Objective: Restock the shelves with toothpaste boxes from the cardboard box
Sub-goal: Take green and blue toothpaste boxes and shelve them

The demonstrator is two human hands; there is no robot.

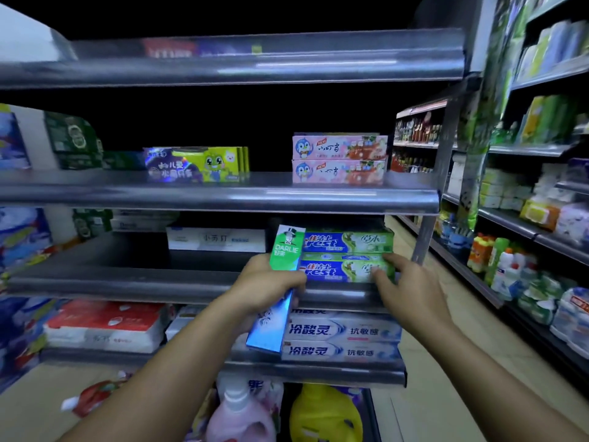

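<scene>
Left grip (267,291): clenched round the middle of a long green-and-blue Darlie toothpaste carton (285,247), carried nearly upright with the green end up; probably turned on end to clear the stack while room was made.
Right grip (404,282): unclenched, thumb on the front face and forefinger at the top edge of the lower blue-and-green Crest carton (338,271), at its right end; seemingly squaring it rather than lifting it.
Task's thing: in hand, not yet shelved; hung just in front of the left end of the Crest stack.
Crest stack: lower carton lying flat beneath an upper blue-and-green Crest carton (347,242), long faces forward at the lip of the grey metal shelf (127,282), presumably for reading from the aisle.
Likely spot: shelf surface showing left of the stack.
Behind: flat white carton with dark lettering (216,239), set further back and dim.
Hidden: middle of the Darlie toothpaste carton covered by fingers; its blue lower end overlapped the white-and-blue cartons (344,330) on the shelf below; contact with the stack impossible to tell.
Out of view: cardboard box nowhere seen; shelf backs lost in black; goods at far left blurred beyond reading.
</scene>
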